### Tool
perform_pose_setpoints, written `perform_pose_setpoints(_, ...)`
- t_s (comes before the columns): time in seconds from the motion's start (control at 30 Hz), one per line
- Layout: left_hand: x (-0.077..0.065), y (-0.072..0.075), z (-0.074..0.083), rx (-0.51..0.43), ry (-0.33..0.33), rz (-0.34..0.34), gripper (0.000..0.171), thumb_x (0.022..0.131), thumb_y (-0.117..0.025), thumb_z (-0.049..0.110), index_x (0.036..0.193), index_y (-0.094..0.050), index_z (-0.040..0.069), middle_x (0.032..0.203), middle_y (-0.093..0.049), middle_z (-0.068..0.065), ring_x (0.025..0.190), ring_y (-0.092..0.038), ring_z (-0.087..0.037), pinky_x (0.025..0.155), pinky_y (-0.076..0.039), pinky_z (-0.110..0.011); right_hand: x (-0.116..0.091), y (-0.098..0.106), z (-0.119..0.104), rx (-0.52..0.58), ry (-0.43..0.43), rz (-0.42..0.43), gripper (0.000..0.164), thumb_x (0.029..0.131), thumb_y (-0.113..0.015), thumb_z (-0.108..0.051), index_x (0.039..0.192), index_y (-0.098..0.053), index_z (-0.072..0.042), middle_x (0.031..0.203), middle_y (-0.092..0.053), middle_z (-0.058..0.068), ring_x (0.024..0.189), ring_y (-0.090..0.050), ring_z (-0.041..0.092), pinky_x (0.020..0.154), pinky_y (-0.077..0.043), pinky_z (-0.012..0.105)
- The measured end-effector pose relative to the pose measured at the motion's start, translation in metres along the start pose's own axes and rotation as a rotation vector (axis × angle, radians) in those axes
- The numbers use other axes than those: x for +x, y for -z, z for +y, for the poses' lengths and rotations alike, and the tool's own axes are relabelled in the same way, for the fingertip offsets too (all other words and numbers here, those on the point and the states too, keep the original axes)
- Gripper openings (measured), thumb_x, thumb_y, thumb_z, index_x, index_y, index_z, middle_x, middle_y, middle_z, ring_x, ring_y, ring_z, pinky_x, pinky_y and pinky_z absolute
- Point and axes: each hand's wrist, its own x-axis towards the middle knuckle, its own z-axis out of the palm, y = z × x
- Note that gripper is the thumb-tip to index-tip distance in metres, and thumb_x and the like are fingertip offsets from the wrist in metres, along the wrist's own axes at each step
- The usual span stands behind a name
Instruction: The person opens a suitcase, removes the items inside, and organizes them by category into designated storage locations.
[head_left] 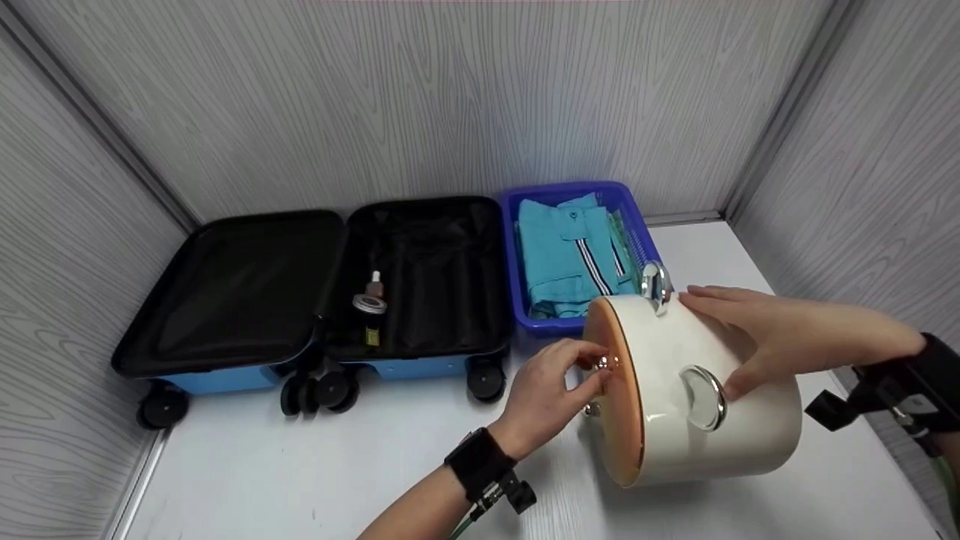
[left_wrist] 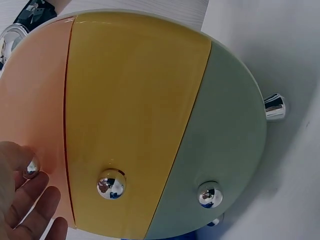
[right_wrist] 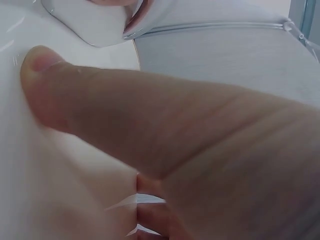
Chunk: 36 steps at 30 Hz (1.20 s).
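Pinching a shiny knob, the left hand meets the white drum at lower right of the frame!
That grip closes fingertips round polished metal on the orange panel; the right hand lies spread on the glossy curve, thumb near a chrome loop. Danger, I'd judge: slick, rounded sides, so a hard tug with too little steadying could roll it along the bench, or the knob could slip free. Smooth yellow panel, sage-green panel; beyond, soft teal cloth in a latticed plastic basket.
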Motion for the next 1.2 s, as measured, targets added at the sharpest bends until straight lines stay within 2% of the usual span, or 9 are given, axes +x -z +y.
perform_pose_setpoints(0.2,-0.010,0.011,-0.009,-0.034,-0.026,0.044,0.022,0.100,-0.069,0.029,0.118,-0.071,0.018,0.110,-0.069,0.009,0.098,-0.061,-0.003,0.086,-0.051,-0.022,0.002,0.000,-0.001,0.008,-0.011,-0.013,0.124,0.066,-0.089,-0.062,0.164,-0.026,-0.017,0.167,-0.022,0.016,0.152,-0.018,0.043,0.114,-0.021,0.070)
perform_pose_setpoints(0.43,-0.034,0.038,-0.026,-0.044,-0.023,0.091,0.021,0.100,-0.070,0.027,0.119,-0.070,0.019,0.112,-0.068,0.009,0.101,-0.062,-0.006,0.089,-0.052,-0.025,0.002,0.000,-0.002,0.028,0.007,-0.021,0.126,0.066,-0.091,-0.057,0.164,-0.025,-0.015,0.167,-0.019,0.019,0.151,-0.018,0.045,0.115,-0.021,0.069)
perform_pose_setpoints(0.6,-0.046,0.053,-0.034,-0.054,-0.005,0.127,0.022,0.098,-0.072,0.023,0.119,-0.070,0.018,0.112,-0.068,0.008,0.100,-0.063,-0.008,0.085,-0.056,-0.035,0.001,0.000,-0.002,0.011,0.004,-0.011,0.125,0.066,-0.091,-0.057,0.164,-0.025,-0.015,0.168,-0.020,0.016,0.152,-0.018,0.043,0.115,-0.021,0.068)
perform_pose_setpoints(0.83,-0.052,0.055,-0.038,-0.105,0.046,0.103,0.023,0.100,-0.070,0.023,0.123,-0.068,0.017,0.116,-0.067,0.006,0.101,-0.064,-0.009,0.086,-0.056,-0.036,0.001,0.001,-0.001,0.022,-0.024,-0.022,0.127,0.066,-0.093,-0.052,0.164,-0.023,-0.012,0.168,-0.018,0.016,0.152,-0.016,0.045,0.115,-0.021,0.069)
perform_pose_setpoints(1.0,-0.055,0.055,-0.039,-0.142,0.078,0.080,0.030,0.101,-0.068,0.029,0.128,-0.066,0.017,0.120,-0.066,0.005,0.103,-0.064,-0.010,0.088,-0.056,-0.036,0.001,0.000,0.000,0.017,-0.009,-0.016,0.127,0.066,-0.092,-0.051,0.164,-0.023,-0.012,0.168,-0.019,0.017,0.152,-0.015,0.044,0.115,-0.020,0.068)
perform_pose_setpoints(1.1,-0.058,0.058,-0.041,-0.138,0.103,0.070,0.035,0.104,-0.063,0.032,0.134,-0.063,0.015,0.121,-0.066,0.005,0.104,-0.065,-0.010,0.086,-0.057,-0.035,0.000,0.000,0.000,0.007,0.009,-0.012,0.126,0.066,-0.092,-0.050,0.164,-0.024,-0.011,0.168,-0.020,0.018,0.152,-0.017,0.044,0.116,-0.021,0.067)
perform_pose_setpoints(1.2,-0.060,0.064,-0.046,-0.095,0.138,0.073,0.038,0.106,-0.059,0.036,0.137,-0.062,0.014,0.122,-0.067,0.006,0.104,-0.065,-0.009,0.084,-0.057,-0.032,0.001,0.001,0.001,-0.003,0.016,-0.012,0.126,0.066,-0.092,-0.052,0.164,-0.024,-0.011,0.167,-0.020,0.018,0.151,-0.018,0.044,0.115,-0.023,0.067)
